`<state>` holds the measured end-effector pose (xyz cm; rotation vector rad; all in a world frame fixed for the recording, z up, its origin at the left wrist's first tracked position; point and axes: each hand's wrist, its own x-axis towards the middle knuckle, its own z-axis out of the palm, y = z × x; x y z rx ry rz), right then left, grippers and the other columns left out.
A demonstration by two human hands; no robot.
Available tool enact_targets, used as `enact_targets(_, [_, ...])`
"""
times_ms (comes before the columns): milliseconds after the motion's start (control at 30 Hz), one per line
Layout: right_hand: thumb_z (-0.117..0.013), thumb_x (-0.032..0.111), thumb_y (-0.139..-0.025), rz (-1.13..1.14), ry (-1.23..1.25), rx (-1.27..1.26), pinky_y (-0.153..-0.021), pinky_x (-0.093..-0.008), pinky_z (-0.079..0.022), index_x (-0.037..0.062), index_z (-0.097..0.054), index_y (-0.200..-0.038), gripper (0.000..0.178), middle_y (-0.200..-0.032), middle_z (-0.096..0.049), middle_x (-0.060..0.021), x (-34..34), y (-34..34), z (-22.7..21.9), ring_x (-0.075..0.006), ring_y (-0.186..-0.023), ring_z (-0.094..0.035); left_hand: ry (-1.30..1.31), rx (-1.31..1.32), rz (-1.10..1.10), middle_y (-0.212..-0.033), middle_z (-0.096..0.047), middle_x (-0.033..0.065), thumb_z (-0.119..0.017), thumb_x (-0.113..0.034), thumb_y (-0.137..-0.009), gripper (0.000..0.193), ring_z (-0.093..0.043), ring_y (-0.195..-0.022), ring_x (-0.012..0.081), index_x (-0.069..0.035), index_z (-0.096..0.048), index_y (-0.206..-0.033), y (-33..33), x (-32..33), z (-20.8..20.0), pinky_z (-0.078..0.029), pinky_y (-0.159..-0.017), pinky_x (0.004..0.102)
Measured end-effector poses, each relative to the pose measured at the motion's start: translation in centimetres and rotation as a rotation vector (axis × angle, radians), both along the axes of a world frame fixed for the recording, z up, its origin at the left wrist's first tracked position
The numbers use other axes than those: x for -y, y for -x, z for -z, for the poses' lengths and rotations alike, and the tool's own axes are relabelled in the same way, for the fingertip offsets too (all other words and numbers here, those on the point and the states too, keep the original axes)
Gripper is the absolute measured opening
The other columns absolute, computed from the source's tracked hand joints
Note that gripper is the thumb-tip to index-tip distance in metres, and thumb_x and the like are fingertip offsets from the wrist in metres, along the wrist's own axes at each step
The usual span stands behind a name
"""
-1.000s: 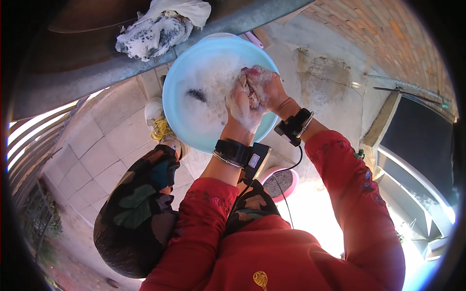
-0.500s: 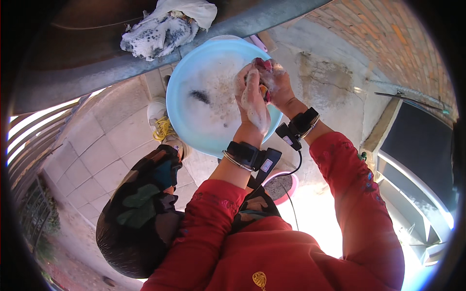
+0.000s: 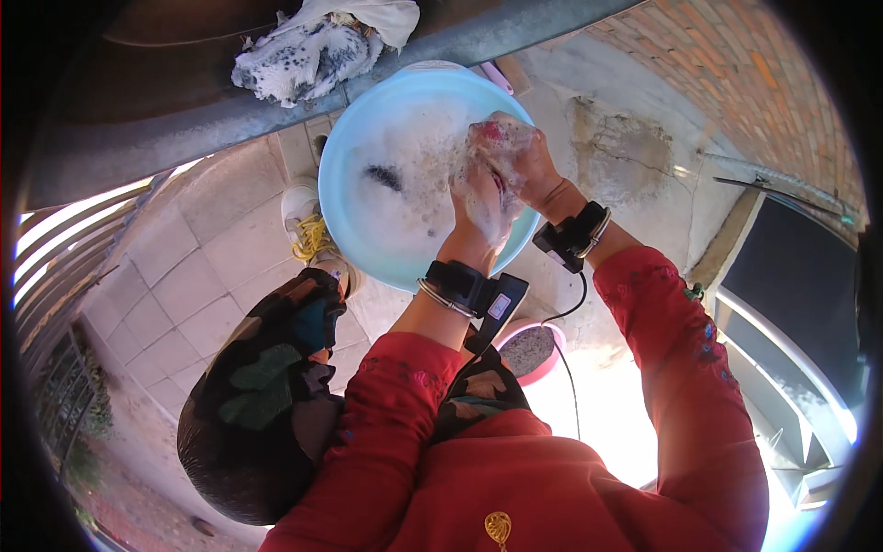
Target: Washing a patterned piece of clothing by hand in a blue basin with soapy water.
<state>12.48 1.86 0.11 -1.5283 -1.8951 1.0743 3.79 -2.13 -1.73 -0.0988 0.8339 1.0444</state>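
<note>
A light blue basin [image 3: 333,216] holds water under white suds. Over its right side my two hands are pressed together, wet and covered in foam. Between them is a small crumpled red cloth [image 3: 492,132], mostly hidden by fingers and lather. My left hand [image 3: 476,195] is closed around it from the left and below. My right hand [image 3: 529,164] grips it from the right, fingers curled over the top. A dark piece of fabric [image 3: 384,178] shows through the suds left of my hands.
A speckled white cloth bundle [image 3: 308,60] lies on the dark ledge beyond the basin. A pink tub [image 3: 550,363] with grey contents stands near me. A sneaker with yellow laces [image 3: 315,236] is left of the basin. A thin cable [image 3: 572,386] hangs below my right wrist.
My hands have closed more tightly together and turned slightly, so less of the red cloth shows. More foam covers them. The basin has shifted slightly in view.
</note>
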Motion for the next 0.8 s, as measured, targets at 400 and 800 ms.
enact_targets(400, [-0.058, 0.022, -0.089, 0.181, 0.280, -0.012, -0.069, -0.0354, -0.051, 0.0013, -0.064, -0.092, 0.022, -0.081, -0.065, -0.0134, 0.0, -1.3, 0.8, -0.0296, -0.074, -0.062, -0.854, -1.270, 0.206, -0.099, -0.062, 0.0147, -0.065, -0.019, -0.075, 0.040, -0.061, -0.091, 0.0289, -0.002, -0.054, -0.109, -0.1, 1.0, 2.0, -0.051, -0.077, 0.0369])
enact_targets(800, [-0.064, 0.020, -0.086, 0.071, 0.100, 0.138, -0.065, -0.0323, -0.048, 0.0044, -0.063, -0.090, 0.016, -0.076, -0.062, -0.0112, 0.8, 0.0, 0.5, -0.0229, -0.065, -0.053, -0.762, -0.888, 0.036, -0.095, -0.062, 0.0174, -0.076, -0.012, -0.068, 0.040, -0.062, -0.085, 0.0343, 0.000, -0.057, -0.101, 1.3, 1.6, 2.1, -0.051, -0.073, 0.0397])
